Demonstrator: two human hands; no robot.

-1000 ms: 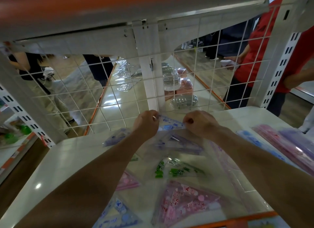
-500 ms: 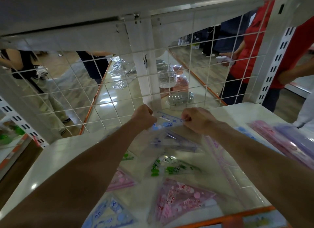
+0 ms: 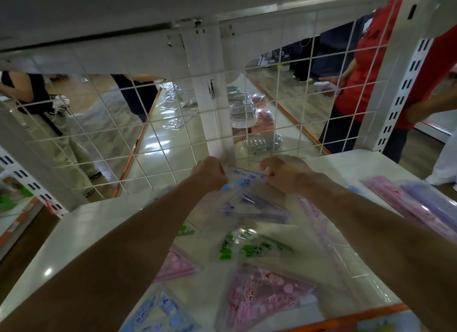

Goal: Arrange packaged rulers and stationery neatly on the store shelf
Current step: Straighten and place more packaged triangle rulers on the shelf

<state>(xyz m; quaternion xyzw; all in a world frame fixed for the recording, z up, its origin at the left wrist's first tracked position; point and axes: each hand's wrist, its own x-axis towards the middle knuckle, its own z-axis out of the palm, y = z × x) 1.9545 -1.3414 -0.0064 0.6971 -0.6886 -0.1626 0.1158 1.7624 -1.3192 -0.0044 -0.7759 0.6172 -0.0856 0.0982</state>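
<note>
A clear packet with a blue ruler set stands at the back of the white shelf, close to the wire grid. My left hand pinches its top left corner and my right hand pinches its top right corner. In front of it lie more packets in a row: a purple set, a green set, a pink set and a blue set near the front edge. My forearms hide part of the left packets.
A white wire grid and a centre post close off the shelf's back. Pink and purple packets are stacked at the right. An orange strip lines the front edge. People stand beyond the grid, one in red.
Both hands stay on the blue packet's top corners and have shifted only slightly; the view has tilted a little, and the packet stands a touch more upright against the grid.
</note>
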